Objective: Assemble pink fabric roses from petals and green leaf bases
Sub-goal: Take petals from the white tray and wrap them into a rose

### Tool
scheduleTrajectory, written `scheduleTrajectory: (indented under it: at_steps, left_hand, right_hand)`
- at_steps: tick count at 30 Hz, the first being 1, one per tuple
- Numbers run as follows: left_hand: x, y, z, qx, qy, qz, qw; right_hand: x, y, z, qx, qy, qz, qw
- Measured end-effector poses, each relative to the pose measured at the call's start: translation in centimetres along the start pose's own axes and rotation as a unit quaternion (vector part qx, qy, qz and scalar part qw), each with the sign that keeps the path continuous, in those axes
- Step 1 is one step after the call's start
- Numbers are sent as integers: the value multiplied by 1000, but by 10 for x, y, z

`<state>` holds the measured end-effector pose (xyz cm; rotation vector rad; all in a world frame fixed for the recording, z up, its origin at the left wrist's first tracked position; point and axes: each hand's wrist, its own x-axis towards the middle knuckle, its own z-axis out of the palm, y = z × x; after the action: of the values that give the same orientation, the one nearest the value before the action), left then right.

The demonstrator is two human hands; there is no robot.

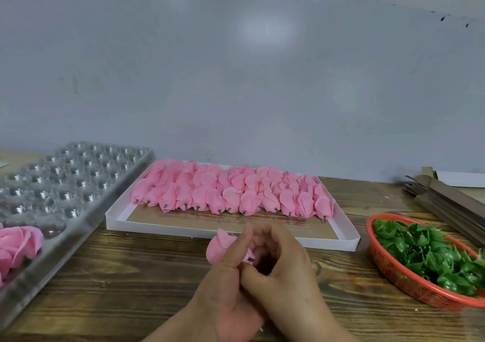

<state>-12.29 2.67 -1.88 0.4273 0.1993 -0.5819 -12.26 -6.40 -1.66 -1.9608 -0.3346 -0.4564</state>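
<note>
Your left hand (231,289) pinches a pink rose bud (219,247) | right hand (278,260) grip curls round its stem end | both above bench (131,276)

Basket (388,265) right of tray (338,239) (adjacent).

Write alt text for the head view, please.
Both hands, left hand and right hand, hold one pink petal bud over a wooden table, before a white tray of buds, between an orange basket of green leaf bases and a clear blister tray.
</note>
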Motion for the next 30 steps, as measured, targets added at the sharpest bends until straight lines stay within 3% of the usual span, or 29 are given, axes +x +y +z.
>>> scheduleTrajectory:
  at_steps: [12, 20, 22, 25, 27, 30]
  left_hand:
    - [2, 6, 8, 63, -38, 50, 996]
    - [8, 14, -2, 85, -43, 75, 993]
    - [9, 15, 0, 109, -34, 89, 989]
    - [7, 14, 5, 111, -1, 111, 988]
    - [7, 12, 6, 98, 18, 117, 988]
    - [6, 9, 5, 89, 10, 111, 990]
  right_hand:
    - [-1, -3, 9, 199, 52, 70, 976]
    - [3, 2, 6, 395, 1, 215, 893]
    - [3, 5, 5, 357, -5, 179, 917]
    - [-2, 8, 7, 150, -10, 49, 987]
    - [-6, 11, 10, 28, 26, -23, 999]
    - [-7, 12, 11, -63, 82, -87, 991]
